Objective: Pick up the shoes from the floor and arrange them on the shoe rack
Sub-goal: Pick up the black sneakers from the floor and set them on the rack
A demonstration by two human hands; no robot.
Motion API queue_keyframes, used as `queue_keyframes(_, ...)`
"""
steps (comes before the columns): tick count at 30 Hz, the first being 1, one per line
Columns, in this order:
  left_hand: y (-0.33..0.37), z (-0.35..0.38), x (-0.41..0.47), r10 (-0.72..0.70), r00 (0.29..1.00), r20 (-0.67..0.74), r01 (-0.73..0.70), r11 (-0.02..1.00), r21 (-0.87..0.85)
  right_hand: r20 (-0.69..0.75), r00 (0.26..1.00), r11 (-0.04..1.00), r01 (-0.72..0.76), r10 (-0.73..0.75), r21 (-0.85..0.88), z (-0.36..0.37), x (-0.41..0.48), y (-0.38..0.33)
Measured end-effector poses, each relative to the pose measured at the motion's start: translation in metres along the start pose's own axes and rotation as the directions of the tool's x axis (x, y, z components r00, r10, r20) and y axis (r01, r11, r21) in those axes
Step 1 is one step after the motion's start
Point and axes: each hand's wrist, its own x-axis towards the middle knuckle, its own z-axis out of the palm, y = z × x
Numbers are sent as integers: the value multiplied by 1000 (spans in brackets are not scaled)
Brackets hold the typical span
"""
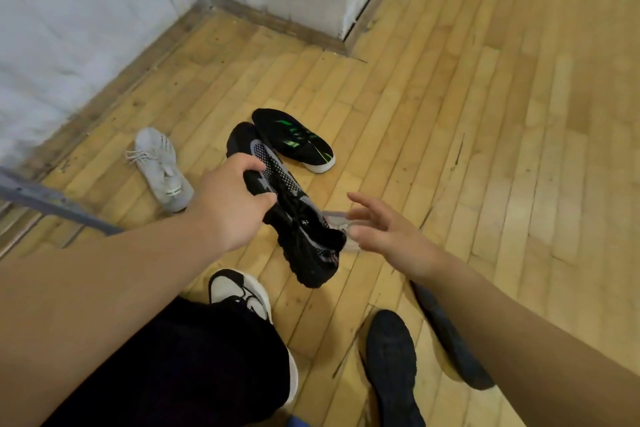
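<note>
Over the yellow wooden plank floor (415,121), by the corner of the scuffed white wall (86,28), we've got a black-and-grey mesh knit sneaker (294,204) lifted up in our left hand (225,204). Fingers and thumb are wrapped around its side near the laces, so it's a proper closed grab, toe pointing away and heel hanging toward us. Our right hand (388,232) is spread wide, holding nothing, fingertips just beside the heel end. Looks to us like it's coming in to steady that dangling heel, or maybe take the shoe over, since a one-sided grip lets it droop.

Waiting on the floor: a black sneaker with green stripes and a white sole (294,140) right past the held one, and a light grey lace-up sneaker (161,168) lying off to the left. Those are likely next.

A grey metal bar (52,201) pokes in at the left; could be part of the rack, can't tell. Closer in are a black-and-white sneaker (239,291) and a dark shoe (391,364), plus a dark flat insole-looking thing (446,333) under our right forearm.
</note>
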Motion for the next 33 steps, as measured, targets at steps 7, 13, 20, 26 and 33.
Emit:
queue_keyframes(7,4,20,-18,76,990,121,-102,969,225,-468,812,682,-563,350,-467,-50,-16,139)
queue_keyframes(13,4,26,-22,95,984,152,-125,971,204,-567,705,536,-702,426,-470,-53,-29,198)
queue_keyframes(20,-3,26,-22,91,987,136,-118,970,213,-577,740,659,-629,346,-412,-55,-31,193)
queue_keyframes(26,-13,19,-17,88,990,114,-107,979,172,-268,897,931,-364,352,4,-99,-32,155)
queue_keyframes(33,-1,15,-24,89,986,139,-114,976,183,-668,742,832,-336,-54,-442,-38,-52,150)
